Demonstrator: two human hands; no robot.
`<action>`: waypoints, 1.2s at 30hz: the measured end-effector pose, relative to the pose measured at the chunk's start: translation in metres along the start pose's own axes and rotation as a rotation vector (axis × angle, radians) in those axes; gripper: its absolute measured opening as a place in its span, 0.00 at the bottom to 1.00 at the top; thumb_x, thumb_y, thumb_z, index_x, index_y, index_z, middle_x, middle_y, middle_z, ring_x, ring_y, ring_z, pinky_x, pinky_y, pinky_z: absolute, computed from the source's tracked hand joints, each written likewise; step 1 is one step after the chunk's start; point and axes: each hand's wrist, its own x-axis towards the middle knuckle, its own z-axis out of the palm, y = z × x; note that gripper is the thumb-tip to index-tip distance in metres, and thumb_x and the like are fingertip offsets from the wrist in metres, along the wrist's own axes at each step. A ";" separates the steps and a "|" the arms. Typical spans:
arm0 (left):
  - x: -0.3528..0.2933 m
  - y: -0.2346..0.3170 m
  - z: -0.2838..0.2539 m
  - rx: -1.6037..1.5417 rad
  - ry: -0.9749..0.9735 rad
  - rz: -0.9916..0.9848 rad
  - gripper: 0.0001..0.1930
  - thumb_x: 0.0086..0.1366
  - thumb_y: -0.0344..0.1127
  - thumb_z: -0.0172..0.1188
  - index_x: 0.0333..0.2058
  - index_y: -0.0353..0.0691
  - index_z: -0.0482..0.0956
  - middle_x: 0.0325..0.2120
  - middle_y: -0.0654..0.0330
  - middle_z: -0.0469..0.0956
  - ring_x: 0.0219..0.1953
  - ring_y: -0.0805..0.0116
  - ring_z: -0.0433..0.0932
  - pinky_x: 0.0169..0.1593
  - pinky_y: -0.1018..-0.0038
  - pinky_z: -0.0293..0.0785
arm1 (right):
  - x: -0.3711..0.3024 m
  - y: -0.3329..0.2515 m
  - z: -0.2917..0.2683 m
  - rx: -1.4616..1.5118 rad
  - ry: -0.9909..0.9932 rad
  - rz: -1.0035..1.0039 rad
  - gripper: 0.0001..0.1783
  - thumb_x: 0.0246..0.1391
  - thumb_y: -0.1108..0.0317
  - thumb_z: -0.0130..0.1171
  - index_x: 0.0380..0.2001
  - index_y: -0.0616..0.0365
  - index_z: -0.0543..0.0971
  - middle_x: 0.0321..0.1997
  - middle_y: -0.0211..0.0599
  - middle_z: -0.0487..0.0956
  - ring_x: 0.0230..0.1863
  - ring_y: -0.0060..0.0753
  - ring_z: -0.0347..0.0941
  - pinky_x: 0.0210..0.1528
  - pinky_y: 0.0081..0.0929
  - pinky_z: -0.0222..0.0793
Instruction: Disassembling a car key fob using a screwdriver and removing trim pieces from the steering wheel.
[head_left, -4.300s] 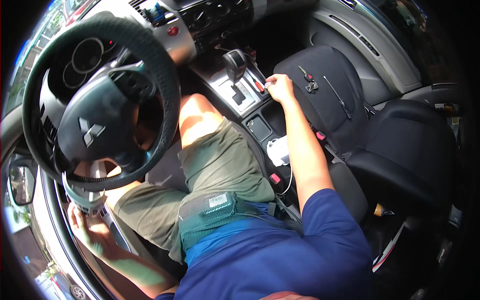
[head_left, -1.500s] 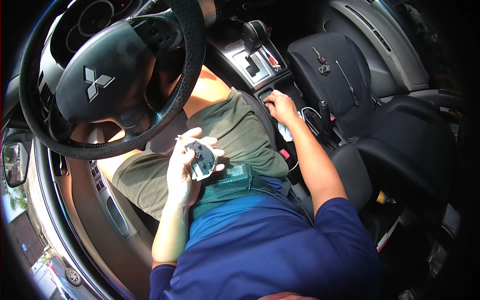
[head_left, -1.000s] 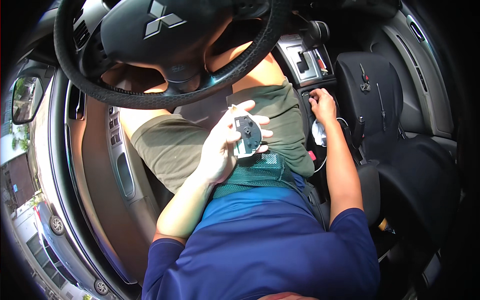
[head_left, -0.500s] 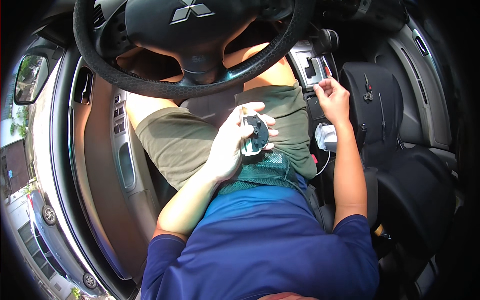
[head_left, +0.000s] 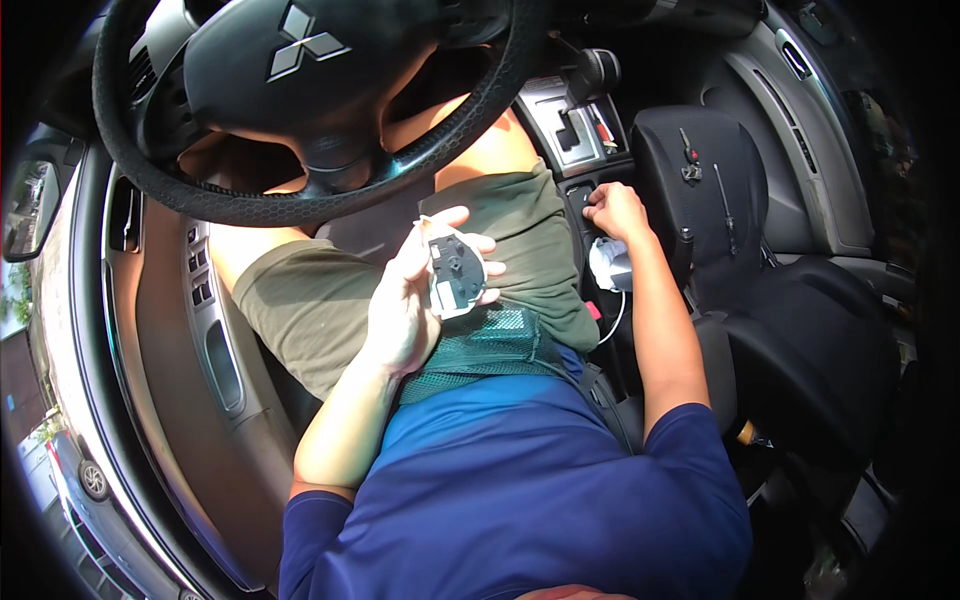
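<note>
My left hand (head_left: 400, 300) is raised above my lap and holds a small black and white mechanical part (head_left: 456, 268), rounded along one side. Its dark face, with a small hub in the middle, is turned up, and my fingers show past its far edge. Over the centre console, my right hand (head_left: 620, 212) has its fingers bent and drawn together. Whatever they may hold is too small or hidden to make out. Just below that hand lies a crumpled white wad (head_left: 607, 262), with a thin white cord (head_left: 617, 318) running down from near it.
A steering wheel (head_left: 330, 200) arches over my thighs. The gear lever (head_left: 595, 75) rises beyond my right hand. On the black passenger seat (head_left: 700, 150) lie a screwdriver (head_left: 725, 210) and a small key-like item (head_left: 690, 160). The driver's door (head_left: 170, 330) is at my left.
My right hand has come back from beside the gear lever toward the white wad, its fingers more curled. In my left hand the part shows more of its face, the thumb now off it.
</note>
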 end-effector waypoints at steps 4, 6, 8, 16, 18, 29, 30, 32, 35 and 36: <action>0.004 -0.003 0.005 0.008 -0.043 -0.029 0.32 0.77 0.54 0.48 0.69 0.37 0.62 0.53 0.46 0.79 0.53 0.52 0.83 0.54 0.56 0.84 | 0.004 -0.018 0.004 -0.175 0.123 0.045 0.15 0.55 0.58 0.73 0.41 0.55 0.89 0.41 0.49 0.88 0.47 0.53 0.86 0.52 0.46 0.81; 0.002 -0.001 0.007 -0.008 -0.054 -0.048 0.32 0.77 0.55 0.49 0.69 0.37 0.62 0.53 0.46 0.79 0.53 0.51 0.83 0.54 0.56 0.84 | 0.007 -0.025 0.009 -0.167 0.103 0.053 0.13 0.57 0.61 0.69 0.40 0.57 0.89 0.44 0.53 0.87 0.49 0.57 0.85 0.55 0.48 0.80; 0.003 -0.003 0.006 -0.017 -0.069 -0.034 0.31 0.79 0.53 0.44 0.69 0.36 0.62 0.54 0.44 0.79 0.54 0.48 0.83 0.54 0.54 0.85 | 0.014 -0.018 0.017 -0.291 0.155 0.087 0.13 0.57 0.61 0.69 0.39 0.59 0.88 0.43 0.53 0.87 0.49 0.57 0.85 0.53 0.49 0.81; -0.001 -0.001 -0.003 -0.102 -0.098 -0.002 0.30 0.81 0.52 0.40 0.69 0.34 0.63 0.54 0.42 0.79 0.54 0.43 0.83 0.53 0.52 0.86 | 0.008 -0.042 0.016 -0.326 0.137 0.122 0.10 0.55 0.74 0.61 0.39 0.61 0.87 0.46 0.55 0.87 0.52 0.59 0.84 0.55 0.49 0.80; -0.003 0.000 -0.003 -0.081 -0.103 -0.008 0.30 0.81 0.52 0.40 0.69 0.35 0.63 0.54 0.42 0.79 0.54 0.44 0.83 0.53 0.52 0.86 | 0.004 -0.035 0.022 -0.274 0.189 0.077 0.10 0.56 0.75 0.60 0.38 0.61 0.87 0.45 0.56 0.87 0.51 0.60 0.84 0.55 0.50 0.80; 0.001 0.000 0.001 -0.056 -0.070 -0.002 0.31 0.80 0.55 0.40 0.68 0.36 0.64 0.54 0.43 0.79 0.54 0.46 0.83 0.53 0.53 0.85 | 0.009 -0.032 0.025 -0.354 0.231 0.007 0.08 0.56 0.75 0.59 0.34 0.61 0.86 0.41 0.56 0.87 0.47 0.60 0.85 0.51 0.51 0.82; 0.001 0.000 0.003 -0.039 -0.064 -0.006 0.31 0.80 0.55 0.40 0.68 0.36 0.65 0.54 0.43 0.79 0.54 0.46 0.83 0.53 0.53 0.85 | 0.010 -0.034 0.024 -0.357 0.189 -0.013 0.07 0.56 0.74 0.60 0.35 0.61 0.87 0.41 0.57 0.87 0.47 0.60 0.85 0.51 0.51 0.82; 0.000 -0.003 -0.001 -0.081 -0.086 0.010 0.31 0.80 0.55 0.41 0.68 0.36 0.65 0.54 0.43 0.80 0.53 0.46 0.84 0.53 0.53 0.85 | 0.014 -0.029 0.021 -0.354 0.149 -0.014 0.07 0.54 0.73 0.64 0.35 0.62 0.87 0.42 0.59 0.86 0.48 0.61 0.85 0.52 0.51 0.82; -0.002 -0.002 -0.001 -0.042 -0.032 0.022 0.31 0.80 0.56 0.42 0.68 0.37 0.65 0.53 0.44 0.79 0.52 0.47 0.84 0.52 0.54 0.85 | 0.016 -0.008 0.024 -0.049 0.176 -0.019 0.12 0.52 0.69 0.65 0.38 0.62 0.86 0.41 0.56 0.87 0.45 0.55 0.86 0.52 0.47 0.81; -0.004 -0.001 0.001 -0.041 -0.020 0.030 0.31 0.81 0.56 0.42 0.68 0.37 0.64 0.52 0.45 0.80 0.51 0.49 0.84 0.52 0.55 0.85 | 0.019 0.001 0.023 0.099 0.194 -0.007 0.13 0.52 0.69 0.65 0.40 0.63 0.87 0.40 0.54 0.87 0.44 0.52 0.87 0.52 0.43 0.81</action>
